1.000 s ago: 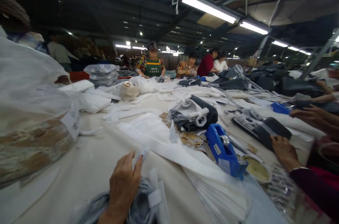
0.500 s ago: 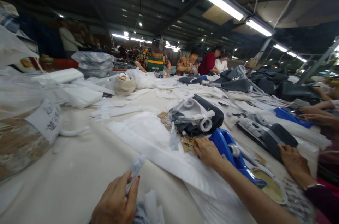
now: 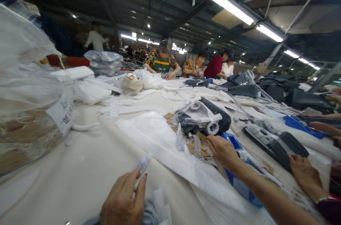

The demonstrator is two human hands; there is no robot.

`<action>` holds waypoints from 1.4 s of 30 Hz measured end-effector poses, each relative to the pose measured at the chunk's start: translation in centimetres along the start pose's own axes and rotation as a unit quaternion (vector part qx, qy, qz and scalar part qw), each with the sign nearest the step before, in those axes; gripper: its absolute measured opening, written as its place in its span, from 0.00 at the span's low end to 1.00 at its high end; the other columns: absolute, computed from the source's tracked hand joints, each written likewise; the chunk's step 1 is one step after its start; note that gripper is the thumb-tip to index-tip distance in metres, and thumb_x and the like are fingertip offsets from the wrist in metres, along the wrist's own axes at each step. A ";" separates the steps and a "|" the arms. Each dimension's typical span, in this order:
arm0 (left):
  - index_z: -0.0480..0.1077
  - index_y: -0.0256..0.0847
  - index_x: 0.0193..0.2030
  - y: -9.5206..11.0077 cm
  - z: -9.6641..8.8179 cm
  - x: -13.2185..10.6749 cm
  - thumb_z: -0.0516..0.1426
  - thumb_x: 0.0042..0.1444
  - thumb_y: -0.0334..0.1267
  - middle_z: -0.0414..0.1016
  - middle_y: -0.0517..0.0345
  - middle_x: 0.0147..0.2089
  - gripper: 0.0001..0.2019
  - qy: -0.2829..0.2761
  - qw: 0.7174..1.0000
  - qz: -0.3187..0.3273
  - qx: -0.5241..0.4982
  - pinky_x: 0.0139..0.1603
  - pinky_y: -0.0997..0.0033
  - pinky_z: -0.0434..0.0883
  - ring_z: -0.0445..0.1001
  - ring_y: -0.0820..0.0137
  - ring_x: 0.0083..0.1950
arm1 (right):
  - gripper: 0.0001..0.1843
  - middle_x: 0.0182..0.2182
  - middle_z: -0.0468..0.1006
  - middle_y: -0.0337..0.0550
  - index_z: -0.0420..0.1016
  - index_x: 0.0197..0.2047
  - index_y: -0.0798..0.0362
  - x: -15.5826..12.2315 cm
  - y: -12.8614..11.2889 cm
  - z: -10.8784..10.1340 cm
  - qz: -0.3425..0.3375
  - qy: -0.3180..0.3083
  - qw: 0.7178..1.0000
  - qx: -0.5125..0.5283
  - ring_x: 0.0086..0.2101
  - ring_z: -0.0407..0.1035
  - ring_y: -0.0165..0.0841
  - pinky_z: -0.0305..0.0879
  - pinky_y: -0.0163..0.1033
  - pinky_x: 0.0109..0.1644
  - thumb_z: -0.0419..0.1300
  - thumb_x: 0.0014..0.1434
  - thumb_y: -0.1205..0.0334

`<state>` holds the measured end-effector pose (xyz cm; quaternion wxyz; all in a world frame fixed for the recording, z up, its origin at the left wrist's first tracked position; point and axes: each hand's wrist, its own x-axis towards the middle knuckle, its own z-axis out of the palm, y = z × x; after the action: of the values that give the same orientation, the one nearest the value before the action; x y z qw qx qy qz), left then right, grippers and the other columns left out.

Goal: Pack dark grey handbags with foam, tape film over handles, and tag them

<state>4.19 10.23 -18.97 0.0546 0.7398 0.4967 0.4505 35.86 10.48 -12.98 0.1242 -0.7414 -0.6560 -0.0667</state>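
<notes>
My left hand [image 3: 124, 198] is at the bottom edge, thumb and fingers pinched on a small white fabric tab [image 3: 143, 163] that sticks up from a grey and white bundle [image 3: 160, 210] under the hand. My right hand [image 3: 223, 151] is stretched out over the table, its fingers curled down onto a small heap of brown cardboard tags [image 3: 201, 147]. This heap lies beside a blue tape dispenser [image 3: 239, 154] and just in front of a rolled dark and white fabric bundle [image 3: 205, 118]. A long white fabric sheet [image 3: 160, 143] lies between my two hands.
Another person's hand [image 3: 302, 173] rests on a dark item at the right. A large clear bag of patterned material [image 3: 29, 125] with a paper label stands at the left. White and dark fabric piles cover the far table, where several people sit working.
My right arm has come into view and reached forward to the cardboard tags by the tape dispenser. My left hand has lifted the white tab slightly. The view has tilted up and right.
</notes>
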 end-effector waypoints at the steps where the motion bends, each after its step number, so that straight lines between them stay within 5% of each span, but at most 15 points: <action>1: 0.68 0.41 0.43 0.3 -0.3 0.2 0.50 0.62 0.43 0.76 0.53 0.38 0.10 0.012 1.000 0.003 -0.018 0.46 0.67 0.68 0.75 0.65 0.39 | 0.15 0.26 0.76 0.44 0.73 0.32 0.54 -0.2 -0.2 -0.8 0.005 0.011 1.000 0.023 0.29 0.70 0.34 0.63 0.36 0.34 0.47 0.62 0.62; 5: 0.71 0.42 0.41 1.6 -1.6 0.7 0.52 0.60 0.43 0.77 0.55 0.37 0.10 0.024 0.993 -0.036 -0.108 0.44 0.69 0.70 0.74 0.66 0.38 | 0.18 0.22 0.75 0.37 0.72 0.30 0.51 -1.4 -2.0 -2.9 -0.002 0.041 0.992 0.115 0.24 0.69 0.30 0.62 0.31 0.28 0.45 0.62 0.55; 13: 0.75 0.43 0.35 1.0 -1.1 0.6 0.53 0.57 0.47 0.77 0.58 0.31 0.13 0.005 0.985 -0.069 -0.159 0.35 0.73 0.71 0.73 0.69 0.29 | 0.17 0.24 0.77 0.41 0.73 0.32 0.52 -3.2 -3.2 -3.9 -0.026 0.178 0.973 0.144 0.25 0.70 0.32 0.65 0.34 0.29 0.47 0.61 0.53; 16: 0.75 0.44 0.33 0.8 -0.8 0.5 0.53 0.57 0.45 0.77 0.59 0.30 0.12 0.004 0.985 -0.081 -0.154 0.35 0.74 0.71 0.73 0.69 0.28 | 0.13 0.27 0.79 0.44 0.74 0.32 0.52 -3.5 -2.6 -4.8 -0.102 0.240 0.961 0.090 0.29 0.72 0.34 0.66 0.36 0.35 0.51 0.61 0.57; 20: 0.75 0.44 0.33 0.9 -0.8 0.5 0.53 0.57 0.44 0.77 0.60 0.29 0.11 0.004 0.985 -0.073 -0.159 0.34 0.75 0.70 0.73 0.70 0.28 | 0.09 0.28 0.79 0.44 0.73 0.35 0.54 -4.2 -2.5 -6.2 -0.242 0.323 0.912 -0.067 0.31 0.74 0.34 0.66 0.35 0.39 0.52 0.61 0.70; 27: 0.75 0.44 0.31 1.2 -1.1 0.5 0.52 0.56 0.45 0.78 0.59 0.28 0.13 -0.013 0.983 -0.090 -0.157 0.35 0.73 0.70 0.74 0.68 0.29 | 0.10 0.27 0.79 0.42 0.71 0.37 0.53 -6.4 -4.8 -6.9 -0.344 0.256 0.903 -0.019 0.32 0.74 0.31 0.68 0.33 0.40 0.51 0.60 0.73; 34: 0.75 0.41 0.34 2.2 -1.7 1.1 0.52 0.54 0.40 0.80 0.55 0.32 0.11 -0.097 0.975 -0.073 -0.189 0.33 0.74 0.71 0.77 0.68 0.33 | 0.09 0.23 0.78 0.38 0.73 0.34 0.51 -8.1 -6.2 -7.1 -0.175 0.207 0.951 0.148 0.21 0.72 0.29 0.67 0.29 0.25 0.53 0.62 0.62; 42: 0.74 0.35 0.43 3.2 -2.3 1.1 0.58 0.47 0.33 0.78 0.48 0.41 0.14 -0.171 0.953 -0.029 -0.247 0.44 0.67 0.72 0.75 0.64 0.40 | 0.05 0.25 0.78 0.31 0.73 0.35 0.48 -8.0 -9.5 -7.8 -0.153 0.206 0.930 0.264 0.23 0.72 0.24 0.66 0.23 0.29 0.57 0.59 0.66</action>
<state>4.85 8.67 -15.23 0.3329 0.7542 0.3741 0.4247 25.94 1.78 -6.61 0.4366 -0.5425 -0.7152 -0.0605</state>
